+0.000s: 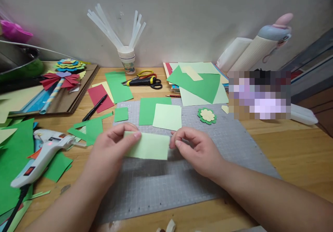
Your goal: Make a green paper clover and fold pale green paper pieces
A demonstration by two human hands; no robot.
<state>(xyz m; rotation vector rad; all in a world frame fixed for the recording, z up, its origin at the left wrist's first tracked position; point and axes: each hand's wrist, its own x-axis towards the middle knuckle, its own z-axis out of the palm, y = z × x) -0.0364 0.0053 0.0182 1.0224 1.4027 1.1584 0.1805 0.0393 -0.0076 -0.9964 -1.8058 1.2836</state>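
Note:
My left hand (pixel 118 140) is closed on a light green paper rectangle (pixel 149 147), thumb on top, fingers behind it. The paper is held up over the grey cutting mat (pixel 166 190). At its right edge, my right hand (pixel 197 148) has its fingers curled and the thumb near the fingertips; I see nothing between them. Just beyond the hands lie a pale green square (pixel 167 117), overlapping a green paper piece (pixel 146 112), and a small green square (pixel 121 114). A green-and-cream paper flower (pixel 207 116) rests on the mat to the right.
A white glue gun (pixel 44 155) with a red light lies at left among green scraps. Behind are a black pen (pixel 95 108), a yellow-black cutter (pixel 139 82), scissors (pixel 156 84), paper cups (pixel 127 60) holding white sticks, stacked papers (pixel 200 86) and a bottle (pixel 255 48).

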